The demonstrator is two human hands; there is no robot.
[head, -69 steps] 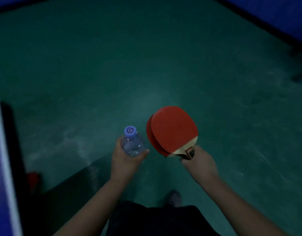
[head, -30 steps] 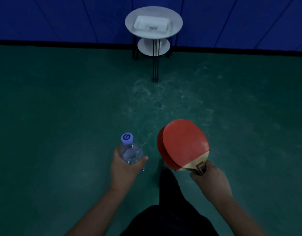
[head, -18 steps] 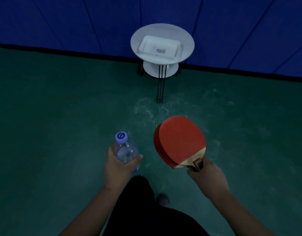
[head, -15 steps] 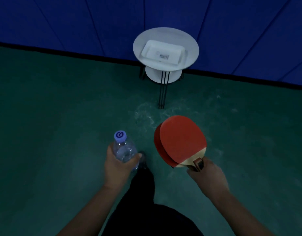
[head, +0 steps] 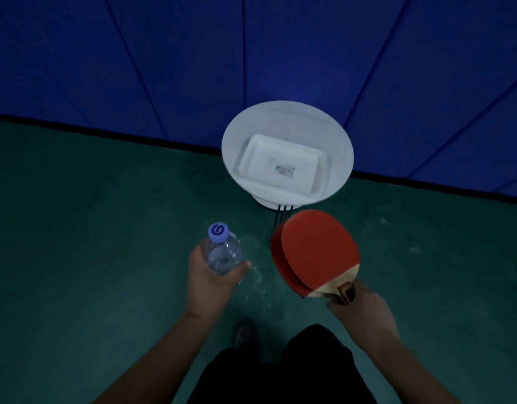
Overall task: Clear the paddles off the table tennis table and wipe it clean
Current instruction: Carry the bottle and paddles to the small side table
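My right hand (head: 365, 313) grips the handles of two red paddles (head: 318, 252), stacked one behind the other with the blades pointing up and away from me. My left hand (head: 207, 281) holds a clear plastic water bottle (head: 222, 252) with a purple cap, upright. Both hands hang over the green floor, just short of a small round white side table (head: 289, 123). A white rectangular tray (head: 280, 164) lies on the side table's top. The table tennis table is out of sight.
A blue padded wall (head: 251, 53) rises right behind the side table, with a black strip at its foot. The side table has a lower white shelf (head: 266, 203) and thin black legs. My dark trousers and one shoe (head: 242, 335) show at the bottom.
I have walked toward the side table, which now looms much larger and closer. Both hands keep the same hold on the bottle and the paddles.
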